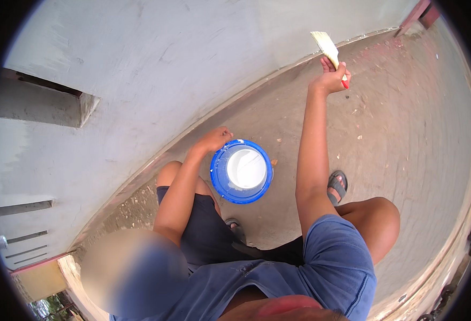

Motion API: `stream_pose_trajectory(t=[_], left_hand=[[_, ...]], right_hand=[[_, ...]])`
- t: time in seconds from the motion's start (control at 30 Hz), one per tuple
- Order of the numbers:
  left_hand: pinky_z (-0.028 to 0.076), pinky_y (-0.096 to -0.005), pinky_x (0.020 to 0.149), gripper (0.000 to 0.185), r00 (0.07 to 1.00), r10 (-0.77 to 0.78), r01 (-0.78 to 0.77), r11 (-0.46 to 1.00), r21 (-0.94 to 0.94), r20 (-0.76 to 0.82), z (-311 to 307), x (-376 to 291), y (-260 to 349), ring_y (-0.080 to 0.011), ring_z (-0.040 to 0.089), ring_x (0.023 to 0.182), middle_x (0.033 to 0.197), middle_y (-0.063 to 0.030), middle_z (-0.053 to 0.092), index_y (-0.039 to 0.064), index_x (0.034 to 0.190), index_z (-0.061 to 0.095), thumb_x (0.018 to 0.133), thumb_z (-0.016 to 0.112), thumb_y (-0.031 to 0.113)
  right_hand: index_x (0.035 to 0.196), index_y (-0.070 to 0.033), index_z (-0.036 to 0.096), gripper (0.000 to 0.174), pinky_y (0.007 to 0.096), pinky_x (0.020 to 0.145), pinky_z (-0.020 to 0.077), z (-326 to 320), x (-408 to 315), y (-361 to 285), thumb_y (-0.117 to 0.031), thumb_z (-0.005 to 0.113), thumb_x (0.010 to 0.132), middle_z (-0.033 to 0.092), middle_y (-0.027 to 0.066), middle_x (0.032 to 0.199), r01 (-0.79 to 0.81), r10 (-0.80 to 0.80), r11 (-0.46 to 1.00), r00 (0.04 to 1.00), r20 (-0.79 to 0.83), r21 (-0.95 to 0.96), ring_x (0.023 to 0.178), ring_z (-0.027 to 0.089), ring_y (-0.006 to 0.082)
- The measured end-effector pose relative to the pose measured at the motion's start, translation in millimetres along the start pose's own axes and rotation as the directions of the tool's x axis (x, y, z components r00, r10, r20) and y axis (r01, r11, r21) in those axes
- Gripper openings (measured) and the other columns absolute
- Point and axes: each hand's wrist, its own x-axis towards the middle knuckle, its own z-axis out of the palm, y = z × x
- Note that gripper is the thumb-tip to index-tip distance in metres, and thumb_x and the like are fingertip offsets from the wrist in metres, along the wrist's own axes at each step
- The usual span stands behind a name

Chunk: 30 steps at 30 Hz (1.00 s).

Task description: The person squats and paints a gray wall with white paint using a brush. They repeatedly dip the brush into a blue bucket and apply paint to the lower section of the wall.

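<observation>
My right hand (333, 78), at the upper right, grips a flat paintbrush (327, 47) with pale bristles and a red handle end. The bristles point up and left, near the foot of the grey wall; whether they touch it I cannot tell. Below the middle of the wall base stands a blue plastic bucket (216, 176) holding white paint (248, 168). My left hand (217, 138) is at the bucket's upper left rim with its fingers curled. Whether those fingers hold the rim cannot be made out.
A grey painted wall (159, 80) runs along the left and top, with a recessed opening (39, 100) and narrow slots. My sandalled feet stand on the brown ground (275, 224) on either side below the bucket. Small leaves and debris lie on the ground to the right.
</observation>
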Motion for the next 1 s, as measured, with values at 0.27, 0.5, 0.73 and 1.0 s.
stream_pose_trajectory(t=[0.27,0.5,0.73,1.0], left_hand=[[0.051,-0.0425,0.09,0.054,0.994,-0.015,0.019,0.999,0.028,-0.111,-7,-16,-4,-0.0306,0.066,0.11,0.121,-0.0177,0.069,0.006,0.128,0.063,0.099,0.054,0.051],[0.052,-0.0588,0.093,0.086,0.825,-0.349,0.368,0.929,0.047,0.445,-7,-24,-18,-0.0376,0.06,0.122,0.146,-0.0164,0.056,0.014,0.15,0.05,0.097,0.026,0.078],[0.06,-0.0447,0.08,0.047,0.863,-0.31,0.307,0.949,0.073,0.399,-15,-13,-35,-0.0236,0.07,0.098,0.106,-0.0096,0.07,0.008,0.116,0.062,0.101,0.057,0.052],[0.061,-0.041,0.068,0.042,0.954,-0.153,0.202,0.964,-0.174,0.258,-4,-9,-43,-0.0201,0.068,0.083,0.091,-0.0068,0.068,0.004,0.107,0.066,0.099,0.064,0.045]], right_hand=[[0.102,0.001,0.04,0.02,0.0349,0.068,0.0607,13,-1,9,-0.014,0.052,0.099,0.067,0.0229,0.101,-0.004,0.001,0.999,0.998,-0.059,-0.051,0.085,0.072,0.0278],[0.101,0.001,0.039,0.022,0.0354,0.065,0.0605,32,-12,-2,-0.015,0.052,0.094,0.067,0.0247,0.094,0.032,-0.033,0.999,0.999,-0.035,-0.029,0.076,0.072,0.0299],[0.083,-0.001,0.044,0.021,0.03,0.066,0.053,30,-74,-21,-0.014,0.057,0.092,0.069,0.0211,0.082,0.164,-0.316,0.947,0.633,0.706,0.277,0.071,0.068,0.0234],[0.08,-0.003,0.058,0.019,0.0283,0.067,0.0491,3,-136,-25,-0.012,0.069,0.093,0.069,0.0073,0.08,0.277,0.759,0.628,-0.424,0.494,-0.727,0.072,0.062,0.0117]])
